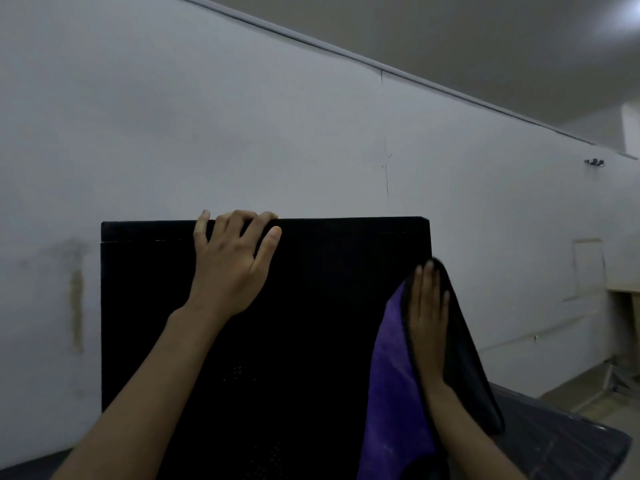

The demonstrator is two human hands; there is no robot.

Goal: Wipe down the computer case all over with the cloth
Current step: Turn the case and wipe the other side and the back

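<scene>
L hand (228, 268) grips top edge of black computer case (329, 306), R hand (429, 323), fingers straight, presses purple cloth (391, 375) on its right side.

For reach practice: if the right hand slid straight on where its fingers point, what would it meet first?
Likely nothing: the right hand, flat on the cloth, points up the computer case toward its top right corner; beyond looks free, depth unclear.

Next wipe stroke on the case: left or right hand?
Right. The right hand lies flat on the cloth at the right edge of the computer case. The left hand has no cloth; it hooks over the top edge, likely steadying the case.
</scene>
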